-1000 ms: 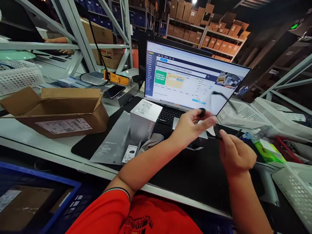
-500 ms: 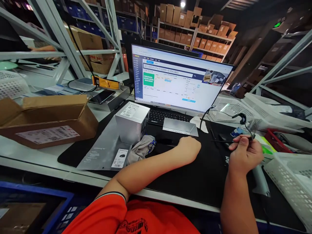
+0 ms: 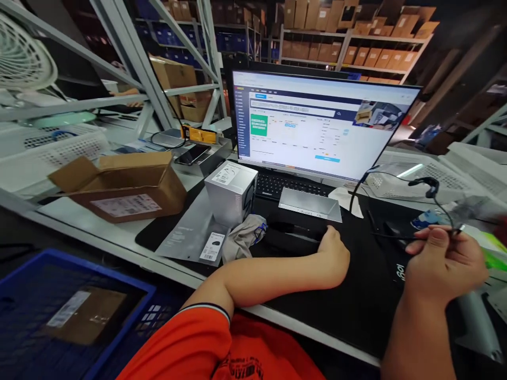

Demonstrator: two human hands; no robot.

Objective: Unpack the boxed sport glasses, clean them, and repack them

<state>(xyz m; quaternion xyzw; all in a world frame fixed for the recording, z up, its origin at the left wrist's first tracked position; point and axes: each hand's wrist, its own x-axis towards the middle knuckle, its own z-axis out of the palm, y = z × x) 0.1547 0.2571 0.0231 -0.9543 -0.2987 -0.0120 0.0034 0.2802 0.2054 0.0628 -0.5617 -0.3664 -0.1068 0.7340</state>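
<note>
My left hand [image 3: 335, 256] is closed, its fingertips at the right end of a glossy black curved piece [image 3: 291, 230] on the black mat. My right hand [image 3: 446, 261] pinches a thin black wire-like headset [image 3: 428, 184] with an ear-hook shape. Its thin rod points left and a loop rises above the fingers. Left of the curved piece lies a grey cloth pouch [image 3: 242, 237] with a blue cord. Behind that stands a silver box [image 3: 232, 195]. A flat grey package sleeve [image 3: 178, 232] with a white label lies beside it.
An open brown carton [image 3: 130, 195] stands at the left. The monitor [image 3: 309, 132] rises behind the keyboard [image 3: 293, 186] and a small silver box [image 3: 311, 205]. White perforated trays [image 3: 400, 169] sit at the right. A blue crate [image 3: 24, 285] is below the table edge.
The view has swung left, so the scene sits further right. My left hand has drawn a little towards me, and more of the black curved piece shows. The right hand still holds the headset.
</note>
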